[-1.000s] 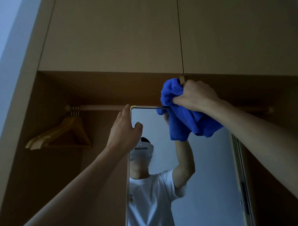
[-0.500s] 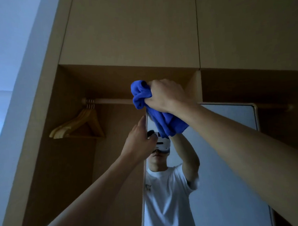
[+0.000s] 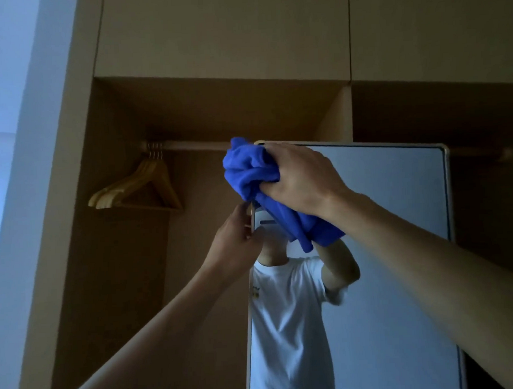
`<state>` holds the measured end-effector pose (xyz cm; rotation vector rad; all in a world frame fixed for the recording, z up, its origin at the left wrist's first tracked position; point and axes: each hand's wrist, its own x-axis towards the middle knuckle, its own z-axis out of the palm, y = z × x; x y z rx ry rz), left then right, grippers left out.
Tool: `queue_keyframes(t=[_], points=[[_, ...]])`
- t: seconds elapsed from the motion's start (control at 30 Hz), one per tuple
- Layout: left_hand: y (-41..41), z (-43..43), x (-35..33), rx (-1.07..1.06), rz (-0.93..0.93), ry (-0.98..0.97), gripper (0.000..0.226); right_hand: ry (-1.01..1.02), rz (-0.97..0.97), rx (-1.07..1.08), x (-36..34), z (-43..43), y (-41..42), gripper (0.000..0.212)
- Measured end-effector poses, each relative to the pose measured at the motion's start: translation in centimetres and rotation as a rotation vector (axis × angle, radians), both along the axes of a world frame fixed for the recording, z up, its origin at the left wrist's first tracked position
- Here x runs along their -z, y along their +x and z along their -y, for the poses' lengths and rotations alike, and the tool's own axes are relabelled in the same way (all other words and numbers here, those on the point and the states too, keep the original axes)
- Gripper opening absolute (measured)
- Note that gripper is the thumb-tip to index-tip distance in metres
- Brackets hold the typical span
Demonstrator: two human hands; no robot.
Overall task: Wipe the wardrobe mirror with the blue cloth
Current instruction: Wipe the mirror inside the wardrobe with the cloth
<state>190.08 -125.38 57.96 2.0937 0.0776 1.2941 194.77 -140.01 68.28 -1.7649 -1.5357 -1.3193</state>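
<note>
A: Status?
B: wardrobe (image 3: 213, 34) open-fronted, mirror (image 3: 397, 217) standing in front of it, top frame in view. wooden hangers (image 3: 143, 187) left of the mirror, untouched.
A: Cloth?
B: blue cloth (image 3: 248, 171) bunched on the mirror's top-left corner, tail hanging over the glass. right hand (image 3: 301, 180) curled tight around it, pressing it on. A second ago it sat further right along the mirror's top edge, so the top-edge pass looks done.
A: Left?
B: left hand (image 3: 236, 239) clamps the mirror's left edge just below the cloth, fingers wrapped round the frame. It has slid down from the corner. My read: downward strokes next; glass below likely unwiped.
</note>
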Motion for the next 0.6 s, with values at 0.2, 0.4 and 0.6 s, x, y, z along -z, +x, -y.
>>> queue_keyframes(t=[0.2,0.4,0.6], points=[[-0.4,0.6,2.6,0.012,0.054,0.018,0.062,0.15,-0.306,0.01,3.8,5.3,3.9,0.024],[0.1,2.8,5.7,-0.074,0.088,0.056,0.052,0.222,-0.677,-0.189,10.6,9.6,6.7,0.009],[0.7,4.6,9.9,-0.128,0.078,-0.043,0.081,0.204,-0.833,-0.297,16.3,12.9,8.2,0.008]])
